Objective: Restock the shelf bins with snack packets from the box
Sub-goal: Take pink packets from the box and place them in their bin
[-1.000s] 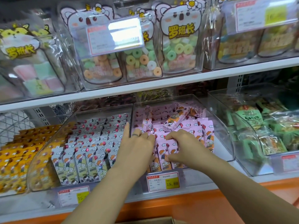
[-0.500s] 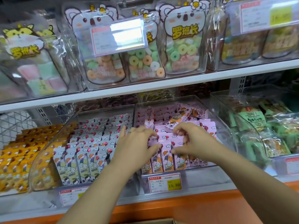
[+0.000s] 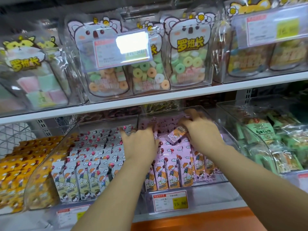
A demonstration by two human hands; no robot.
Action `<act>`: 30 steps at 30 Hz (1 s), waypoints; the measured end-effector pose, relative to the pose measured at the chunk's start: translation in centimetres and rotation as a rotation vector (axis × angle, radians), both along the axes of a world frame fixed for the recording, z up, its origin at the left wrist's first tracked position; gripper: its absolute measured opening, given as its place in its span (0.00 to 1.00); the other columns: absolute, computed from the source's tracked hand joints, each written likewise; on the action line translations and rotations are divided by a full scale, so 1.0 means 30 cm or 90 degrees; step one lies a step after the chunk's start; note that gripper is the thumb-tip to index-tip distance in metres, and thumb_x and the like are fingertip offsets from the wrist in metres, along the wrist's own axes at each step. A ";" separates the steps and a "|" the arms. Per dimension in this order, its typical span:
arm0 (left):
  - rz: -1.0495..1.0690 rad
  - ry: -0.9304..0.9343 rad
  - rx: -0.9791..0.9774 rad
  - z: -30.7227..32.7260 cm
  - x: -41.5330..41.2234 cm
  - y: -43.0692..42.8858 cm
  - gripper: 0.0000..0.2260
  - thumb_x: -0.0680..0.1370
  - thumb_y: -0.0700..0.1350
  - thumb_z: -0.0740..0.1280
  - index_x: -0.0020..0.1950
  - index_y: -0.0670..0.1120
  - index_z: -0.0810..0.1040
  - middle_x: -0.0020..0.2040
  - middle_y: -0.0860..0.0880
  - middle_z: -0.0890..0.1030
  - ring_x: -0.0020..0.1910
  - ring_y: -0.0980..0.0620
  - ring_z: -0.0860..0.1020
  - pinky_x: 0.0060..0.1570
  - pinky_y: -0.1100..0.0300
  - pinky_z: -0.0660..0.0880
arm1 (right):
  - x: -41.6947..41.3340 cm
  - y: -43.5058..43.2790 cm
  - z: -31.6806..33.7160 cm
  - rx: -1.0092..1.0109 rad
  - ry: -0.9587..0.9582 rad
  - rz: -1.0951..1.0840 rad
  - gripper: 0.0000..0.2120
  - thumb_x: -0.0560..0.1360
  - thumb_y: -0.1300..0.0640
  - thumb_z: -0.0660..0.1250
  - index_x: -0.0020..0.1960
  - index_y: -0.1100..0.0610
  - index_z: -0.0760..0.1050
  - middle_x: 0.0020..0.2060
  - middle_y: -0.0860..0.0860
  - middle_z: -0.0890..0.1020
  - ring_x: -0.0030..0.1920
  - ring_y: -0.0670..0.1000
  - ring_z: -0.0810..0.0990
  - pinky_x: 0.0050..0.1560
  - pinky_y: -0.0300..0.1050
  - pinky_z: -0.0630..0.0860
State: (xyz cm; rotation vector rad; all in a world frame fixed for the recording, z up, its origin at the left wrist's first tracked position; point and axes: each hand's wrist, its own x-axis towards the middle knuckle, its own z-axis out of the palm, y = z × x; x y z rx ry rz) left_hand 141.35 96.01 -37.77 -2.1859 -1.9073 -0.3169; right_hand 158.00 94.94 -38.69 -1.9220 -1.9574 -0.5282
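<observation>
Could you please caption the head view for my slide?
Left hand and right hand reach into the clear bin of pink snack packets, one loose packet tilted between them.

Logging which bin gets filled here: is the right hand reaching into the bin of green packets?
No, the right hand is among the pink packets in the clear bin beside the green packets.

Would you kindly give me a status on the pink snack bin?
Left hand flat, fingers spread, on the pink packets. Right hand deep in the same clear bin, grip blurred. One loose packet lies tilted beside it. Nothing blocking.
</observation>
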 end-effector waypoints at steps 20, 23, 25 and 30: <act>-0.300 -0.693 -0.113 0.000 0.037 -0.164 0.14 0.78 0.46 0.66 0.61 0.57 0.70 0.40 0.49 0.81 0.40 0.43 0.78 0.45 0.53 0.77 | 0.234 -0.298 0.068 0.049 0.362 0.088 0.10 0.73 0.52 0.69 0.54 0.51 0.79 0.43 0.46 0.75 0.44 0.45 0.72 0.42 0.34 0.62; -0.326 -0.634 -0.143 -0.015 0.076 -0.161 0.14 0.77 0.47 0.67 0.60 0.60 0.70 0.38 0.59 0.77 0.37 0.52 0.78 0.38 0.61 0.74 | 0.256 -0.327 0.091 0.039 0.334 0.060 0.21 0.65 0.53 0.78 0.56 0.52 0.78 0.45 0.46 0.75 0.45 0.46 0.72 0.44 0.35 0.62; -0.350 -0.567 -0.154 -0.030 0.096 -0.149 0.14 0.76 0.48 0.68 0.58 0.60 0.71 0.37 0.57 0.79 0.37 0.59 0.78 0.39 0.67 0.72 | 0.256 -0.327 0.100 -0.002 0.322 0.061 0.27 0.63 0.54 0.80 0.59 0.52 0.76 0.48 0.46 0.76 0.45 0.44 0.72 0.44 0.34 0.64; -0.354 -0.357 -0.191 -0.070 0.120 -0.125 0.18 0.77 0.52 0.67 0.66 0.55 0.72 0.36 0.57 0.76 0.39 0.57 0.75 0.41 0.60 0.71 | 0.186 -0.267 0.048 -0.154 0.251 0.119 0.25 0.68 0.58 0.75 0.64 0.53 0.74 0.56 0.49 0.78 0.52 0.46 0.75 0.46 0.28 0.63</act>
